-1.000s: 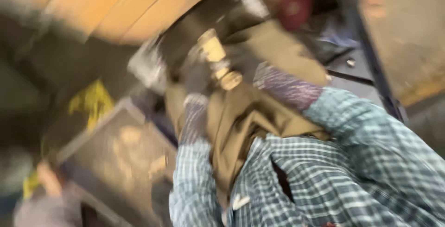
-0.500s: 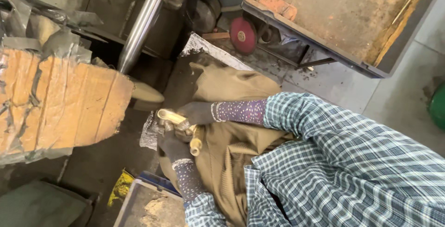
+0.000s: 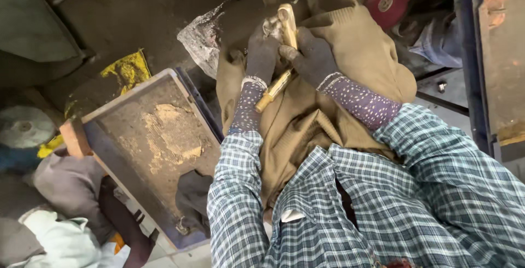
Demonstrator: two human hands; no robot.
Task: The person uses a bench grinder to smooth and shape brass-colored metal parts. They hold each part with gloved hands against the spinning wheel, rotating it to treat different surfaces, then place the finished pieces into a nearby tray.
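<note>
Both my hands wear dark gloves over purple dotted cuffs and checked sleeves. My left hand point(image 3: 261, 52) grips a long brass-coloured metal part point(image 3: 285, 54), whose lower end sticks out below the glove. My right hand point(image 3: 313, 57) closes on the same part from the right, near its upper end. The part is held over a tan cloth point(image 3: 350, 54) spread across my lap.
A shallow metal tray point(image 3: 147, 142) with tan dust lies to the left, edged in blue. A crumpled plastic sheet point(image 3: 201, 41) and yellow scrap point(image 3: 127, 71) lie on the dark floor. A red wheel point(image 3: 389, 0) and a machine frame point(image 3: 495, 54) stand at the right.
The view has swung; the wooden block and steel bar are out of sight. My hands now hold the brass part more upright and closer together.
</note>
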